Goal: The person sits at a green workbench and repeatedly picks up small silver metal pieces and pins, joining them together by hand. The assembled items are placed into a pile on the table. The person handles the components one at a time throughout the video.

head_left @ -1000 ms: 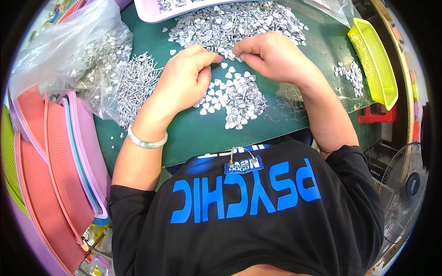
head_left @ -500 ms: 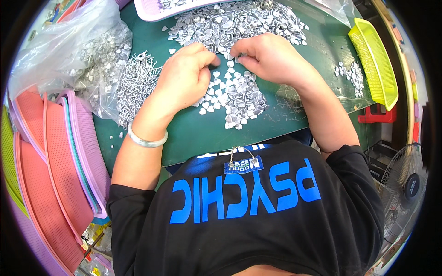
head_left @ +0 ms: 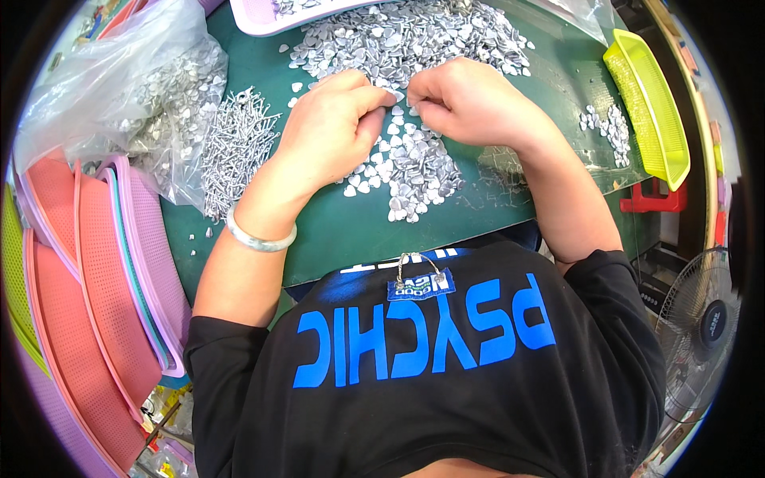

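My left hand (head_left: 339, 123), with a pale bangle (head_left: 260, 241) on its wrist, is curled at the near edge of a large heap of small silver heart-shaped pieces (head_left: 398, 44). Its index fingertip and thumb close in a pinch, and one heart piece (head_left: 398, 95) shows at the fingertip. Close beside it, my right hand (head_left: 466, 103) is also pinched, thumb against index finger; whatever lies between them is too small to make out. Below both hands is a smaller pile of heart pieces (head_left: 422, 169), with several loose ones spread to its left.
A pile of metal pins (head_left: 237, 151) lies left, beside a clear plastic bag (head_left: 171, 103) of pieces. Stacked pink and purple baskets (head_left: 96, 295) stand at the left edge. A purple-white tray (head_left: 259, 20) sits far. Right are a yellow-green basket (head_left: 653, 111), scattered pieces (head_left: 613, 135) and a fan (head_left: 705, 319).
My left hand has moved right and slightly away from me, toward my right hand. The right hand has shifted slightly right, its fingers curled more tightly.
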{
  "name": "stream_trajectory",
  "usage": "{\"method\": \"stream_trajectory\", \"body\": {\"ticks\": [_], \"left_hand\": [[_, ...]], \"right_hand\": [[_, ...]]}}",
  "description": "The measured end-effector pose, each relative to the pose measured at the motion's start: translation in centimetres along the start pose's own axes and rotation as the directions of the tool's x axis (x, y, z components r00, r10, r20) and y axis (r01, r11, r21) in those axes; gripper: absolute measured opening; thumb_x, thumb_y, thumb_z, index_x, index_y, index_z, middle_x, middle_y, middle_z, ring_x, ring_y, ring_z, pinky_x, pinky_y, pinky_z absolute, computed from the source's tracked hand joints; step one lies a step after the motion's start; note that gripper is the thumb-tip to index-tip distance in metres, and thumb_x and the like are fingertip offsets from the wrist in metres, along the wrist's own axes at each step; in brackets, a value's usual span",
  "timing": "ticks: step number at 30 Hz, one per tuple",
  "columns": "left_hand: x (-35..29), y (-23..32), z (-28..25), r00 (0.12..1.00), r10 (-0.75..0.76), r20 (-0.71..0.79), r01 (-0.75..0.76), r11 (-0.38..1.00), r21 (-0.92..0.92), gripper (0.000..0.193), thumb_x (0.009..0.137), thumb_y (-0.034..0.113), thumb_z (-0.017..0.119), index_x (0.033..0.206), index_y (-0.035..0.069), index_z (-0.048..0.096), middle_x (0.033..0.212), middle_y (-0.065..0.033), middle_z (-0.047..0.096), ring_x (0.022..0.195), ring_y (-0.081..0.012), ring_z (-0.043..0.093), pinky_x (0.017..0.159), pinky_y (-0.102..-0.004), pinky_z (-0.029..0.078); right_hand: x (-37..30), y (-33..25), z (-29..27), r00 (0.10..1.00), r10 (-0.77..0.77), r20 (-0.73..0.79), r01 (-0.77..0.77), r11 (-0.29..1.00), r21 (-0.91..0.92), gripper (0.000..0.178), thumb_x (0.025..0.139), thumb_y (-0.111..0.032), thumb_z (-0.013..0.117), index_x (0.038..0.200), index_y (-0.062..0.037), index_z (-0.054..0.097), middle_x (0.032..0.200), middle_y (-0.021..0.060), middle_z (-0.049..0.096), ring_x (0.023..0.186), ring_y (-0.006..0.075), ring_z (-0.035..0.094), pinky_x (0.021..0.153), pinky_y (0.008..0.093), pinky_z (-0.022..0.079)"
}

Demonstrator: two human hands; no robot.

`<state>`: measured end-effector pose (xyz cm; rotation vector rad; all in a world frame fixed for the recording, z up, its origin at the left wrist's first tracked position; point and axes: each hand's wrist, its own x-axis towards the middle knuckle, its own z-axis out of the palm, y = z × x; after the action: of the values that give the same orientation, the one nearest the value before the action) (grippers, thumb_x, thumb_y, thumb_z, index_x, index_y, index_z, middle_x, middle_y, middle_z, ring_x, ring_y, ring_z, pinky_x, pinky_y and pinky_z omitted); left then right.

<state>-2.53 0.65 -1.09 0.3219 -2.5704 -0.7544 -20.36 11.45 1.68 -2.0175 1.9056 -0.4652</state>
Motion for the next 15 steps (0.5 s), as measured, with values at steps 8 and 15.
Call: {"method": "stream_trajectory", "body": {"ticks": [8,15], "left_hand": [[0.5,-0.1,0.8,0.999,-0.03,0.035,0.029,0.999,0.033,0.007,0.079,0.013,0.065,0.083,0.009,0.068,0.078,-0.0059,0.057,0.081,-0.0278,0.059,0.069,-0.0394,0.049],[0.3,0.1,0.4,0.999,-0.045,0.005,0.044,0.998,0.034,0.007,0.08,0.007,0.063,0.085,0.004,0.066,0.079,-0.0092,0.058,0.076,-0.0277,0.059,0.067,-0.0359,0.047]], "right_hand": [[-0.1,0.4,0.3,1.0,-0.002,-0.009,0.002,1.0,-0.03,0.009,0.074,-0.012,0.062,0.081,-0.0081,0.065,0.067,0.01,0.063,0.064,0.0297,0.061,0.059,0.0373,0.048],[0.3,0.4,1.6,0.981,-0.144,-0.127,0.137,0.989,-0.058,0.013,0.076,-0.015,0.064,0.087,-0.0083,0.068,0.078,0.0099,0.067,0.072,0.0295,0.064,0.064,0.0381,0.051]]}}
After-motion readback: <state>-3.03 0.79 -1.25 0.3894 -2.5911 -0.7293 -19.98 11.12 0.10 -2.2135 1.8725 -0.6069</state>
